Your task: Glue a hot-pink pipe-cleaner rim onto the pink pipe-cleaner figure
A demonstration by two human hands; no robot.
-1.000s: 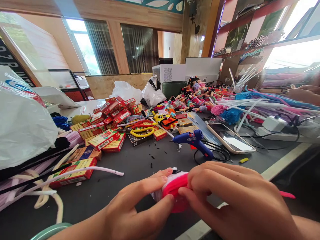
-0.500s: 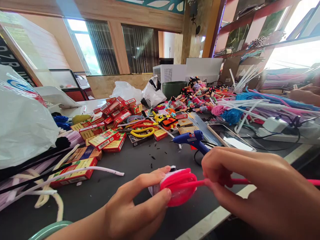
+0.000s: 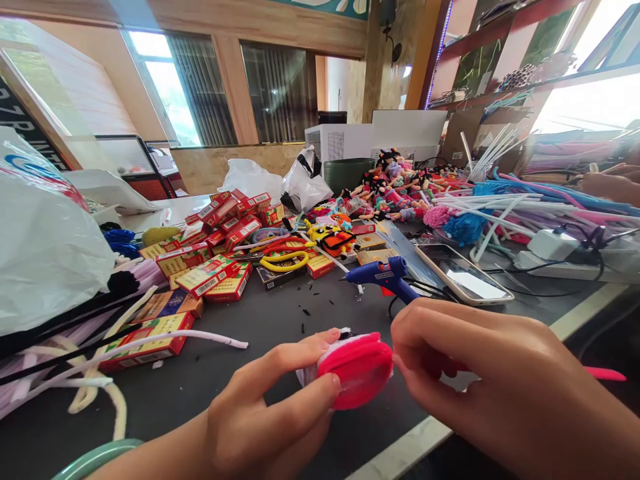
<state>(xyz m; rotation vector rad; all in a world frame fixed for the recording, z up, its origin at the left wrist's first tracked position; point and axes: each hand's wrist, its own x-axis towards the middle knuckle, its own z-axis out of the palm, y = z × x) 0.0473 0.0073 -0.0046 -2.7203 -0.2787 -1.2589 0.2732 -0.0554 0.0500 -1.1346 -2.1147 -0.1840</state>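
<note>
My left hand (image 3: pixel 270 393) is closed around a flat, round coil of hot-pink pipe cleaner (image 3: pixel 356 370), fingers on top and thumb below, with a fuzzy white pipe-cleaner bundle (image 3: pixel 307 375) pressed behind it, just past my fingertips. My right hand (image 3: pixel 495 380) is curled into a pinch just beside the coil, gripping the straight hot-pink pipe-cleaner end (image 3: pixel 605 374), which comes out beyond my hand. A pale green bangle (image 3: pixel 95 460) circles my left wrist. Ahead of my right hand lies a blue hot-glue gun (image 3: pixel 385 275), with a smartphone (image 3: pixel 463 279) farther right. Ahead of my left hand, red-and-yellow cartons (image 3: pixel 207 280) are heaped on the dark work table (image 3: pixel 210 400), and a long white pipe cleaner (image 3: pixel 170 341) stretches across them. Far beyond my right hand, a co-worker's hand (image 3: pixel 610 185) rests near bundled pipe cleaners
</note>
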